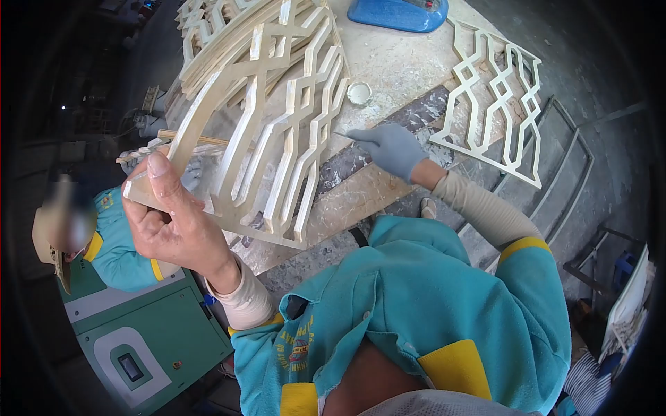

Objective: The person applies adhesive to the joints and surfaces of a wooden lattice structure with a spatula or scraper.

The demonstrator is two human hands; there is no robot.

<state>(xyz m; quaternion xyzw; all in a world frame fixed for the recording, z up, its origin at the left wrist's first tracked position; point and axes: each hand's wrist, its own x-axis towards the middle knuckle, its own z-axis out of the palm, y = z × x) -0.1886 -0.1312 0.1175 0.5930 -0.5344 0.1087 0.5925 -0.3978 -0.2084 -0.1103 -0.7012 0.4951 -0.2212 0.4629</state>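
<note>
In the head view, my bare left hand grips the lower left corner of a pale wooden lattice panel, thumb on top and fingers curled below. The panel is held tilted over the table, its cut-out bars facing me. My right hand, in a grey glove, is closed beside the panel's right edge. A thin, pointed tool sticks out from its fingers toward the lattice; its exact kind is too small to tell. Near the panel's right side sits a small round dish with whitish material in it.
A second lattice panel lies at the table's right edge. Stacked wooden pieces are at the back left, a blue plastic object at the back. A co-worker and green machine are left; metal frames stand right.
</note>
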